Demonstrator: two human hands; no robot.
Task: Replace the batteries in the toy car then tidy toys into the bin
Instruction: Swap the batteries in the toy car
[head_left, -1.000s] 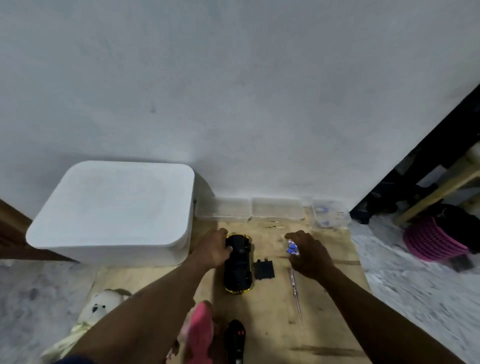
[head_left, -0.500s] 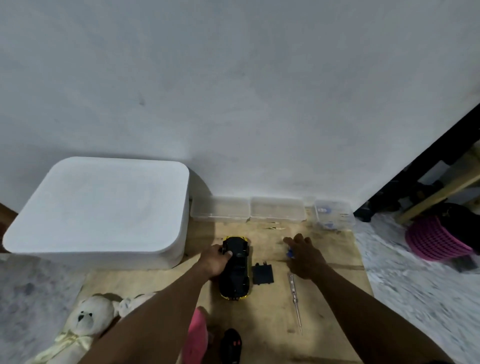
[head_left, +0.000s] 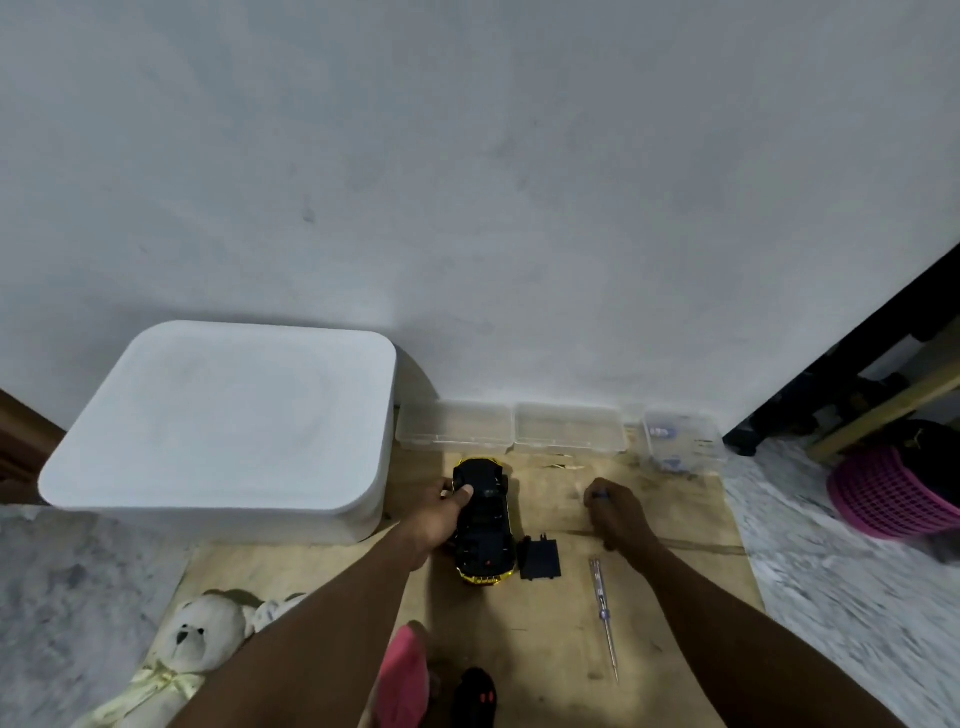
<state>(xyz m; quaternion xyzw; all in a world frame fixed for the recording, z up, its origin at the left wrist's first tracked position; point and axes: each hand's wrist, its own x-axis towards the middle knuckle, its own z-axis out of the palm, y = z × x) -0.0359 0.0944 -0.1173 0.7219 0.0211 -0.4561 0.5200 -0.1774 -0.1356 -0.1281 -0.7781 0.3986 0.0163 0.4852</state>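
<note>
A yellow toy car (head_left: 485, 525) lies upside down on the wooden board (head_left: 561, 644), its black underside up. My left hand (head_left: 441, 512) grips its left side, thumb on the underside. The black battery cover (head_left: 540, 558) lies just right of the car. My right hand (head_left: 615, 512) is closed over blue batteries, of which only a blue edge shows at the knuckles. A thin screwdriver (head_left: 603, 618) lies on the board below that hand. The big white lidded bin (head_left: 223, 431) stands at the left against the wall.
Two clear shallow trays (head_left: 454, 428) (head_left: 569, 431) and a small clear box (head_left: 680, 436) line the wall. A white teddy bear (head_left: 192, 636), a pink toy (head_left: 402, 675) and a black remote (head_left: 475, 699) lie near the front. A pink basket (head_left: 888, 493) sits on the floor at right.
My right hand has curled shut over the blue batteries, which showed more a second ago. My left hand stays on the car. The camera has shifted slightly.
</note>
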